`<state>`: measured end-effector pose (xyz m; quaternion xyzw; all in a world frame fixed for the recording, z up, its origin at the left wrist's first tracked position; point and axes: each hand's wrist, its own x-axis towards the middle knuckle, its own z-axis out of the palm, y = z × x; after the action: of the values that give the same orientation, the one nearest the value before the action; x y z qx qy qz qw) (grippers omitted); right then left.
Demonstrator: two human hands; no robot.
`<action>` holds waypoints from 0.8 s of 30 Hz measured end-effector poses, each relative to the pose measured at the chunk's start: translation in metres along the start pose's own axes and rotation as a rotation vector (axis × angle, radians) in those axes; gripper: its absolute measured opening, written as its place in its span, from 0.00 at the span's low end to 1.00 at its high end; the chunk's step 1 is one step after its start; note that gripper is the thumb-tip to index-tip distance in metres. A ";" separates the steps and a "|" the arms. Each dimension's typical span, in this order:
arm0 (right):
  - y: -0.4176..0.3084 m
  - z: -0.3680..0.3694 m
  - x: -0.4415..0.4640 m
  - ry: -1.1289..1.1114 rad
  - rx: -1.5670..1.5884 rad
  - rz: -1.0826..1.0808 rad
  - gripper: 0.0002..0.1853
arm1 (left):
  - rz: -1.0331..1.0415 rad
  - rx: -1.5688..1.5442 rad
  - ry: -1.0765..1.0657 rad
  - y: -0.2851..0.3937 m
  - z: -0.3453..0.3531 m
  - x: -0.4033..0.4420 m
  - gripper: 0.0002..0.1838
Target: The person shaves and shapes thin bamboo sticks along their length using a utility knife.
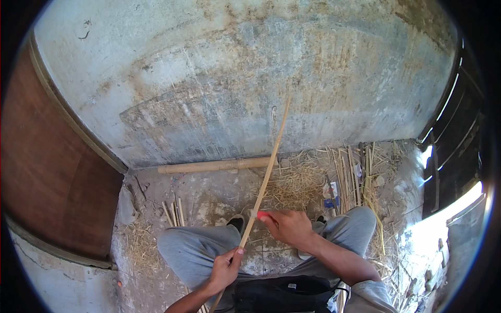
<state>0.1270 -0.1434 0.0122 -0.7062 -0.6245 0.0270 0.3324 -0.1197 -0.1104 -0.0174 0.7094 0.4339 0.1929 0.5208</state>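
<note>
A long, pale bamboo strip (pixel 269 172) slants up from my lap toward the wall. My left hand (pixel 225 270) is closed around its lower part, thumb on top. In my right hand (pixel 290 227) is a small red-handled tool (pixel 262 214), held against the strip further up. Its working end is too small to make out clearly, though it looks like a blade. Both hands are between my bent knees, in grey trousers (pixel 195 248). A black cloth or bag (pixel 282 295) lies across my lap.
A thick bamboo pole (pixel 219 166) lies along the foot of the stained wall (pixel 235 94). Shavings (pixel 297 182) are heaped on the floor beyond my feet. Bamboo sticks (pixel 355 175) stand at the right, near a blue-and-white packet (pixel 330 195). A brown panel (pixel 57 167) is at the left.
</note>
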 end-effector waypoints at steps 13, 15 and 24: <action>0.047 -0.010 0.024 0.145 -0.074 0.276 0.16 | 0.013 0.117 -0.110 0.000 -0.024 -0.035 0.17; 0.047 -0.009 0.027 0.153 -0.091 0.263 0.16 | 0.049 0.120 -0.092 -0.006 -0.028 -0.038 0.17; 0.055 0.003 0.034 0.183 -0.108 0.219 0.16 | 0.016 0.183 -0.089 -0.015 -0.038 -0.048 0.18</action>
<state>0.1808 -0.1114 -0.0048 -0.7865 -0.5116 -0.0350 0.3443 -0.1793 -0.1265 -0.0081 0.7653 0.4202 0.1250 0.4712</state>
